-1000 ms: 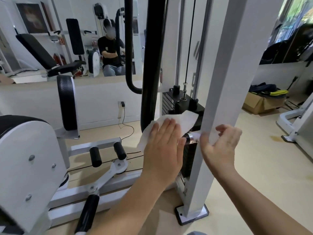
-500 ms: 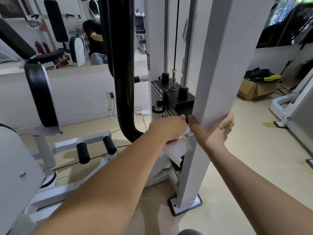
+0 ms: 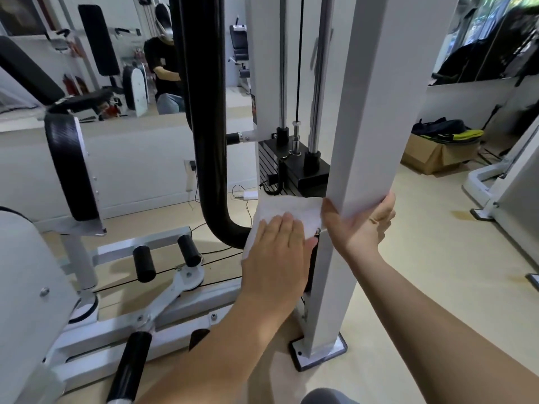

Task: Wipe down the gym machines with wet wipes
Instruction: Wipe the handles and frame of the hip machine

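A white wet wipe (image 3: pixel 287 209) lies spread flat against the side of the black weight stack (image 3: pixel 294 170) of a white gym machine. My left hand (image 3: pixel 277 255) presses on the wipe with straight fingers, covering its lower part. My right hand (image 3: pixel 361 228) grips the machine's white upright post (image 3: pixel 370 112), thumb on the near face and fingers wrapped round the far side. The post stands on a bolted foot plate (image 3: pixel 318 352).
A thick black curved bar (image 3: pixel 208 141) rises just left of the wipe. White frame rails, black roller pads (image 3: pixel 186 250) and a padded seat back (image 3: pixel 71 167) fill the left. A cardboard box (image 3: pixel 437 154) and another white machine stand at right. A mirror behind reflects a person.
My left hand went from curled low on the bunched wipe to flat, with the wipe spread higher on the stack. My right hand stayed on the post.
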A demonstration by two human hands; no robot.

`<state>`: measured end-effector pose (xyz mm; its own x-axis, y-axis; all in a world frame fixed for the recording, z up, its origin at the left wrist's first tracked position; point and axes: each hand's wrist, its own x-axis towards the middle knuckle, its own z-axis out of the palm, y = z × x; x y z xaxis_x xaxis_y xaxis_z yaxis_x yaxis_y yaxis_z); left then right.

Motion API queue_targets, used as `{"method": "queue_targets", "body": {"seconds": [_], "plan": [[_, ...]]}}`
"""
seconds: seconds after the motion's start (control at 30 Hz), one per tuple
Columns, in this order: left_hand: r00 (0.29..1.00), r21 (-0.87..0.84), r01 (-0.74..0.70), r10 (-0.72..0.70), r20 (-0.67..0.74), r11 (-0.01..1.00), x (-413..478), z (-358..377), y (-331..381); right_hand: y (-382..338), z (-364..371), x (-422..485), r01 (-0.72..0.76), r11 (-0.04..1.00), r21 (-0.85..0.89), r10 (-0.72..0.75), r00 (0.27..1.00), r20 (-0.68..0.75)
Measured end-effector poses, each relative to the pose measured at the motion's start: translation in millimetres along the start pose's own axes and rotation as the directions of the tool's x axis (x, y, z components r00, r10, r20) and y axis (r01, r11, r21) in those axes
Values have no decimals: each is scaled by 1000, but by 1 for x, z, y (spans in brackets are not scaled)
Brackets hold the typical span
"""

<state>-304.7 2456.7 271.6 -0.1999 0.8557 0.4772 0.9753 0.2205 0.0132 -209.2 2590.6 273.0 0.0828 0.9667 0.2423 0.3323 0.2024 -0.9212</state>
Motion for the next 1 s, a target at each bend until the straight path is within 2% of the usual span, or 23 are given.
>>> {"method": "queue_targets", "body": {"seconds": [0.1, 0.17, 0.23, 0.37, 0.47, 0.53, 0.57, 0.63, 0.7, 0.73, 0.77, 0.83, 0.87, 0.93, 1.0], "plan": [[970, 26, 7, -14, 244, 1000, -10, -13, 6, -1, -1, -2, 4, 1000, 0, -4, 1000, -8], [941, -3, 33, -30, 337, 999, -13, -27, 11, 1, -1, -2, 21, 1000, -1, -21, 1000, 4], [934, 12, 10, -14, 356, 1000, -10, -36, 7, 2, -2, -2, 30, 1000, 2, -30, 1000, 4], [946, 291, -168, 70, 317, 942, 6, -25, -17, 4, 0, -3, 34, 999, 33, -34, 999, -5], [927, 433, -182, 7, 376, 883, 20, -8, -25, 5, 1, -2, 38, 998, 45, -37, 999, -18], [940, 482, -203, 31, 340, 853, 24, -8, -25, 7, 2, -1, 56, 998, 42, -55, 998, -28], [947, 475, -213, 62, 315, 854, 28, -8, -26, 8, 3, -1, 62, 997, 40, -61, 998, -33], [941, 356, -198, 74, 331, 913, 37, -15, -25, 10, 5, 0, 65, 997, 37, -64, 997, -43], [940, 201, -95, 21, 340, 975, 49, -21, -21, 10, 7, 1, 64, 997, 34, -63, 997, -46], [918, 135, -31, -25, 397, 990, 58, -25, -19, 10, 8, 1, 66, 997, 29, -65, 997, -47], [866, 41, 73, -84, 493, 996, 67, -31, -17, 10, 9, 1, 68, 997, 24, -66, 997, -49], [689, -178, 369, -140, 711, 912, 91, -32, -18, 11, 9, 2, 69, 997, 17, -68, 996, -57], [610, -221, 474, -137, 780, 852, 102, -30, -21, 11, 8, 2, 73, 997, 13, -72, 996, -58], [493, -220, 588, -128, 861, 779, 117, -24, -28, 10, 7, 1, 78, 997, 8, -77, 996, -43], [422, -197, 622, -112, 900, 758, 120, -22, -29, 9, 6, 1, 69, 998, 11, -69, 997, -27]]}}
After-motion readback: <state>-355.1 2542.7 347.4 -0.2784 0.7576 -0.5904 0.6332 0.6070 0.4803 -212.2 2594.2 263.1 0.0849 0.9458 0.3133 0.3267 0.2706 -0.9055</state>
